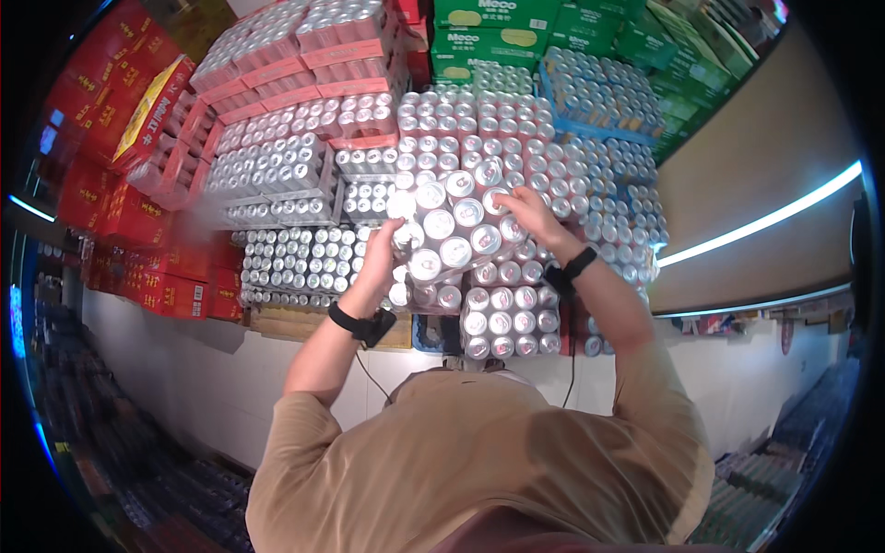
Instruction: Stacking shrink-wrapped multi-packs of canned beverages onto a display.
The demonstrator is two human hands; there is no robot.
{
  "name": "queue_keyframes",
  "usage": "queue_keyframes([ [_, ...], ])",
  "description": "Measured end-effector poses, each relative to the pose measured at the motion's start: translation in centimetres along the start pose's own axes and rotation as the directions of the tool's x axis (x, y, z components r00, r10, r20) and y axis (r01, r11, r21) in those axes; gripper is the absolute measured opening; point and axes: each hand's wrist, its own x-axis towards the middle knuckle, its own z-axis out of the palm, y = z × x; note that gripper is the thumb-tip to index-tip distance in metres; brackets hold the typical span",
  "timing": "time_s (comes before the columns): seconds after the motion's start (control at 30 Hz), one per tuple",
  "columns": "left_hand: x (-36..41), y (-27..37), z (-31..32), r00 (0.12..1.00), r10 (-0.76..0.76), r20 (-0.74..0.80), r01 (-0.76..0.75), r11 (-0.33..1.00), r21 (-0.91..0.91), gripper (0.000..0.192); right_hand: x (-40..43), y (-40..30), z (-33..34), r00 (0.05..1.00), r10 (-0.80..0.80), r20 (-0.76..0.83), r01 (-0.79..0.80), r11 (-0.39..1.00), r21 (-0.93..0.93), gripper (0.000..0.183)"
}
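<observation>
Between my two hands is a shrink-wrapped pack of drink cans (454, 225), tilted, with its silver lids facing up. My left hand (380, 252) grips its left end, thumb on top. At the opposite end my right hand (529, 216) has hold of the pack, with the thumb over a can lid; the other fingers are mostly hidden. Stacked packs of cans (508, 124) lie beneath and beyond the held one. Nearer my body sits another wrapped can pack (511, 321). A black band is on each wrist.
Red cartons (166, 294) are piled on the left. Red-trayed can packs (297, 62) rise at the back left, and green Meco cartons (491, 34) at the back. Blue-trayed cans (601, 90) stand right of centre. A brown panel (747, 228) with a light strip borders the right.
</observation>
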Motion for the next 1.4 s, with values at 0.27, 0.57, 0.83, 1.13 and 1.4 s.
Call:
queue_keyframes([
  [0.27, -0.4, 0.0, 2.9, 0.994, 0.039, -0.103, -0.066, 0.96, -0.272, 0.026, 13.0, -4.8, 1.8, 0.973, -0.184, 0.142, 0.232, 0.809, -0.541, 0.051],
  [0.57, 6.0, -3.0, 5.0, 0.996, 0.04, -0.078, -0.076, 0.846, -0.528, 0.032, 25.4, -5.9, 5.6, 0.934, -0.1, 0.343, 0.32, 0.661, -0.679, 0.07],
  [0.83, 8.5, -4.4, 6.2, 0.995, 0.086, -0.047, -0.097, 0.793, -0.602, 0.029, 28.6, -6.9, 8.0, 0.868, -0.219, 0.446, 0.485, 0.568, -0.665, 0.067],
  [1.13, 8.1, -2.8, 7.7, 0.999, 0.005, -0.047, -0.028, 0.868, -0.496, 0.026, 27.6, -6.9, 7.9, 0.895, -0.305, 0.327, 0.446, 0.556, -0.702, 0.06],
  [1.4, 4.1, -2.8, 4.5, 0.999, -0.029, 0.039, 0.04, 0.946, -0.321, 0.048, 20.9, -8.0, 8.0, 0.851, -0.492, 0.183, 0.387, 0.354, -0.852, 0.074],
])
